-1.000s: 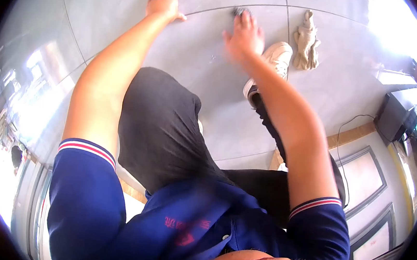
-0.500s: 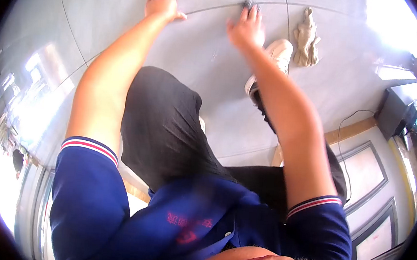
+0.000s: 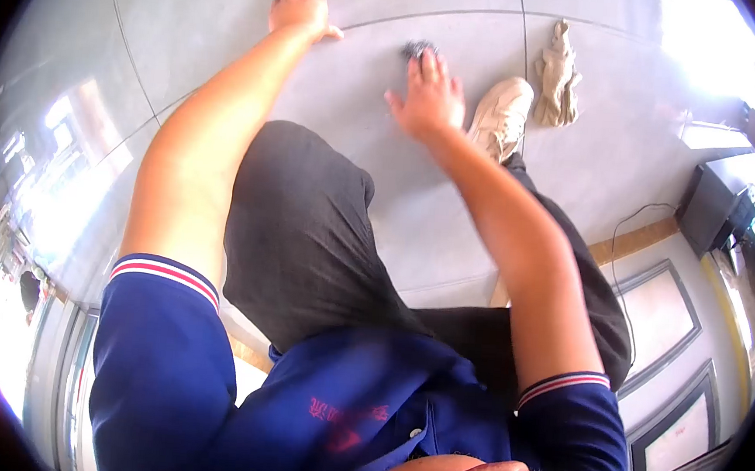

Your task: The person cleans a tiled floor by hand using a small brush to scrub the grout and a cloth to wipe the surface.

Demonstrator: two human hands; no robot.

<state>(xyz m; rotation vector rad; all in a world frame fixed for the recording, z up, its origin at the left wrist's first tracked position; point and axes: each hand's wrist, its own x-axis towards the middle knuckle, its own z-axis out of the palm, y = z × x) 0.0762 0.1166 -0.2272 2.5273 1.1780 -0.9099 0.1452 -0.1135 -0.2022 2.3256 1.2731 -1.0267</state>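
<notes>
My left hand [image 3: 301,7] lies palm down on the grey tiled floor [image 3: 217,27], fingers stretched and thumb spread, holding nothing. Under the fingertips of my right hand [image 3: 431,101] is a dark grey, wiry steel wool pad [image 3: 419,49], pressed against the floor near a tile joint. The thumb of that hand sticks out to the left. Part of the pad is hidden by the fingers, and its edges are slightly blurred.
A beige shoe [image 3: 501,115] stands right of my right hand. Beyond it lies a crumpled beige work glove [image 3: 559,82]. A black box-like device [image 3: 723,203] with a cable is at far right, above white cabinet panels [image 3: 659,315]. My bent knee [image 3: 298,177] is below my left hand.
My right hand has pulled back toward me and slightly left, with the steel wool pad moving along under its fingers. My left hand stays planted. More of the shoe shows.
</notes>
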